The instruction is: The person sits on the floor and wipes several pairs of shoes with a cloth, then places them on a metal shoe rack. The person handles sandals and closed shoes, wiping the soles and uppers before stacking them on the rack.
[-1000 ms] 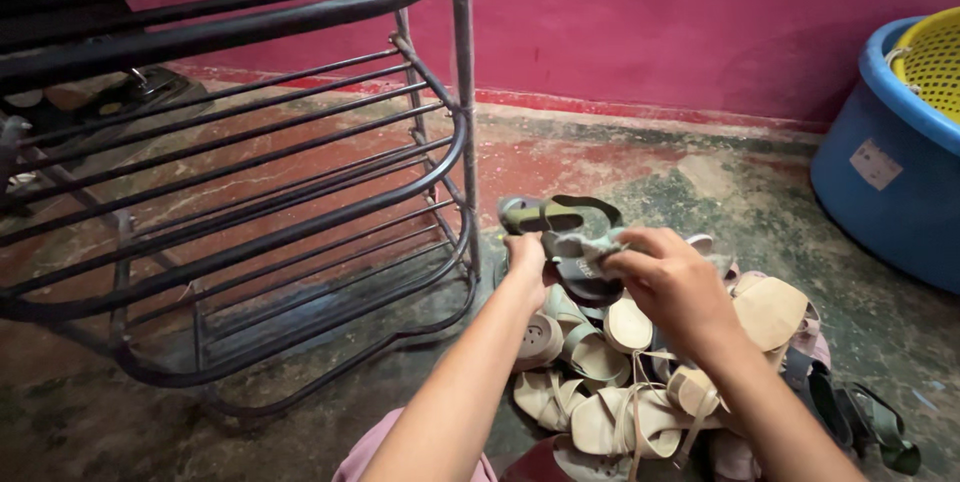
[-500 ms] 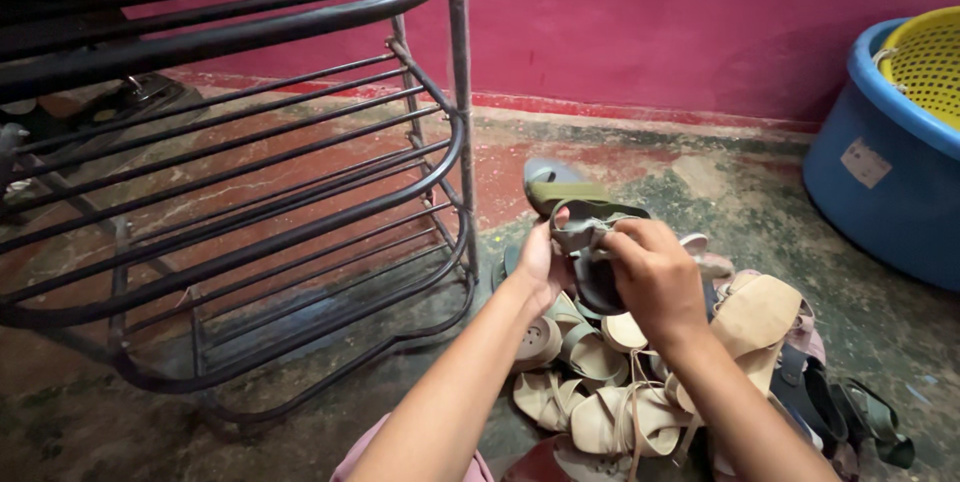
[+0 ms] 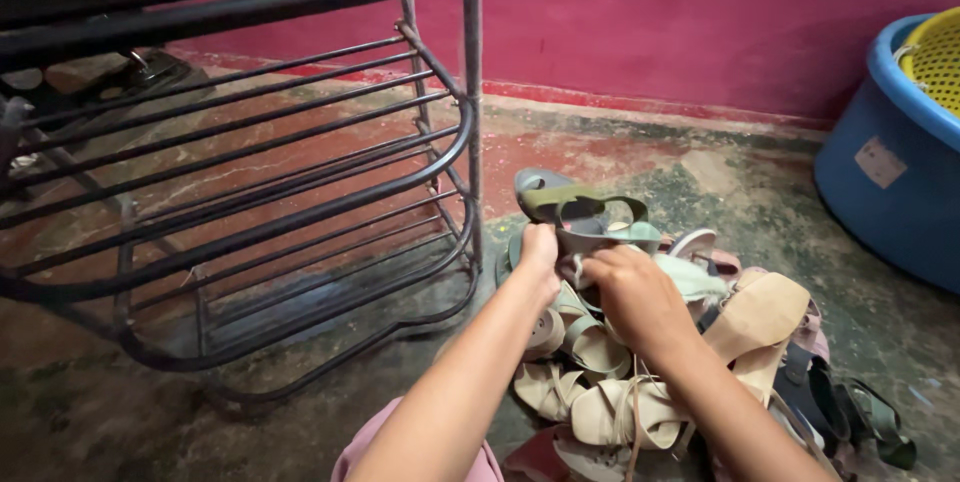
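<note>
While both forearms reach forward over the floor (image 3: 700, 182), the left hand (image 3: 540, 252) is closed around the near side of an olive-green sandal (image 3: 575, 207), thumb and fingers clenched on its strap and sole edge. The right hand (image 3: 625, 292), just beside the left and touching the same sandal from the other side, is curled with its fingertips pinching a pale strap at the sandal's underside; what exactly lies inside that grip is hidden by the knuckles. The sandal is held up, raised clear above a heap of footwear, with its toe end pointing away from the hands toward the wall (image 3: 700, 12). Directly below and to the near side of both hands lies the pile of beige sandals (image 3: 600, 412), tangled together, straps overlapping. Beyond the right hand's wrist, further right, darker green sandals (image 3: 870, 422) rest on the floor at the edge of the heap. To the left of the left hand stands a black metal shoe rack (image 3: 250, 192), its curved bars close to the held sandal but not touching it. Well apart to the far right sits a blue tub (image 3: 890, 182) with a yellow basket (image 3: 935, 57) inside it. A pink garment (image 3: 420, 457) shows beneath the left forearm.
</note>
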